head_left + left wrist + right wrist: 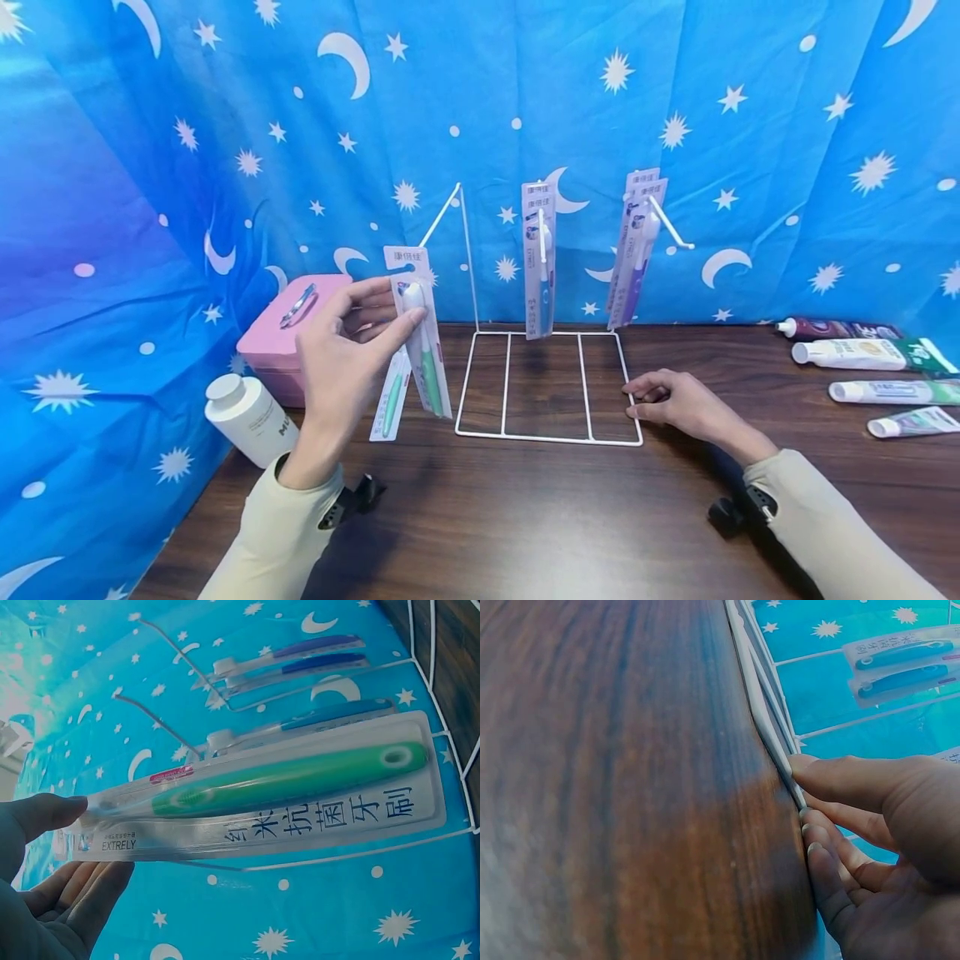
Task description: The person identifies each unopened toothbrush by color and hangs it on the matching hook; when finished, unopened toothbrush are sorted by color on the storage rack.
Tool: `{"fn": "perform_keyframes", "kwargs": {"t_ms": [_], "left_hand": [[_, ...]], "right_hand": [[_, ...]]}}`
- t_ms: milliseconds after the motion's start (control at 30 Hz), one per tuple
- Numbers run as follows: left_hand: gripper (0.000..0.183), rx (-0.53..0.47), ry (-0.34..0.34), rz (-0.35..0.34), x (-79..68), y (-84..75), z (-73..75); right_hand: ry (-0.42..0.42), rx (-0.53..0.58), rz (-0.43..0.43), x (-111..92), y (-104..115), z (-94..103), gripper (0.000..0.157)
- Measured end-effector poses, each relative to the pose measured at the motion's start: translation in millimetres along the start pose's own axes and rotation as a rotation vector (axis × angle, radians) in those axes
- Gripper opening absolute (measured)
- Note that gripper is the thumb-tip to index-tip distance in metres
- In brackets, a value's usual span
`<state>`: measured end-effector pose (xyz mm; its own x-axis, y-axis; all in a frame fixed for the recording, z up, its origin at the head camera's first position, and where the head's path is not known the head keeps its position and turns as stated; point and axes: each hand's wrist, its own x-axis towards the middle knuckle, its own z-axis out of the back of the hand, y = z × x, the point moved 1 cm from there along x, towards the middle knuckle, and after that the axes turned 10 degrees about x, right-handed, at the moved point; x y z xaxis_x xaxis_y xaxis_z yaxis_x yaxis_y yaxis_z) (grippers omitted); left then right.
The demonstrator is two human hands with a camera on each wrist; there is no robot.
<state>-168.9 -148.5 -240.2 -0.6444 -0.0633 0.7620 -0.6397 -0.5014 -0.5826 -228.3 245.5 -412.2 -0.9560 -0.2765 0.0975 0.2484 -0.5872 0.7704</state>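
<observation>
My left hand (341, 350) pinches a packaged toothbrush (429, 358) with a green handle near its top, between thumb and fingers. Behind it, partly covered, another green toothbrush pack (391, 404) hangs by the end of the left prong of a white wire rack (547, 437). In the left wrist view the held pack's clear front and printed backing (300, 825) face the camera. My right hand (678, 406) grips the right side wire of the rack's base, thumb and fingertips (821, 859) at the wire, low by the tabletop.
Blue toothbrush packs (538, 275) hang on the middle prong and purple ones (633, 258) on the right prong. At left stand a pink case (281, 354) and a white bottle (247, 421). Several toothpaste tubes (855, 354) lie at right. A starry blue cloth (465, 75) hangs behind.
</observation>
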Motion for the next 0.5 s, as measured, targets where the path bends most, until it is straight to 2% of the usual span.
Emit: {"fn": "perform_keyframes", "kwargs": {"t_ms": [233,500], "left_hand": [[0.036,0.054,0.003,0.048,4.3,-22.2,4.2],[0.035,0.088,0.006,0.057,11.3,-22.5,3.5]], "right_hand": [[0.001,0.007,0.003,-1,-2,-1.2,0.034],[-0.005,-0.005,0.008,0,-1,-0.1,0.034]]}}
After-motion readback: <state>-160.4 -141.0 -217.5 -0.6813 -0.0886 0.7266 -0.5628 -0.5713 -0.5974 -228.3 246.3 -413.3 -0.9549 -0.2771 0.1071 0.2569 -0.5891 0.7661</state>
